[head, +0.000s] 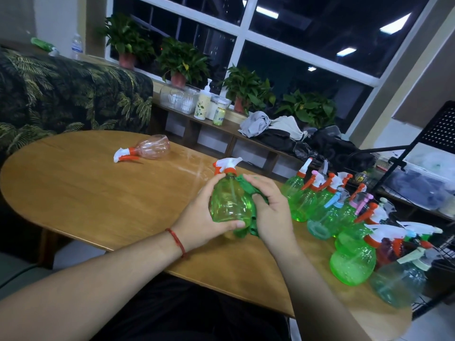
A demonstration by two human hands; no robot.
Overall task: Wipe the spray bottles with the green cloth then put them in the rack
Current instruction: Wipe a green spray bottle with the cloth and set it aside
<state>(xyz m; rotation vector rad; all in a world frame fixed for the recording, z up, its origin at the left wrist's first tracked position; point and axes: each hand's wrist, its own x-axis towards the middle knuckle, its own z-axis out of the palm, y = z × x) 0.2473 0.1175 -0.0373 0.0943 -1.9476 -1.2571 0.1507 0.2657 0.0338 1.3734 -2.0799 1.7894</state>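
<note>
My left hand [200,219] grips a green spray bottle [229,203] upright above the wooden table [98,193]; its trigger head is white and orange. My right hand [270,215] presses the green cloth [248,190] against the bottle's right side. A pink spray bottle [150,150] lies on its side at the far part of the table. Several more spray bottles [352,257], mostly green, stand crowded along the table's right side. The black wire rack [443,249] shows at the right edge, partly hidden behind those bottles.
A leaf-patterned sofa [61,94] sits behind the table on the left. A low shelf [221,129] under the window carries potted plants, containers and piled clothes. A black stand [394,163] rises at the right.
</note>
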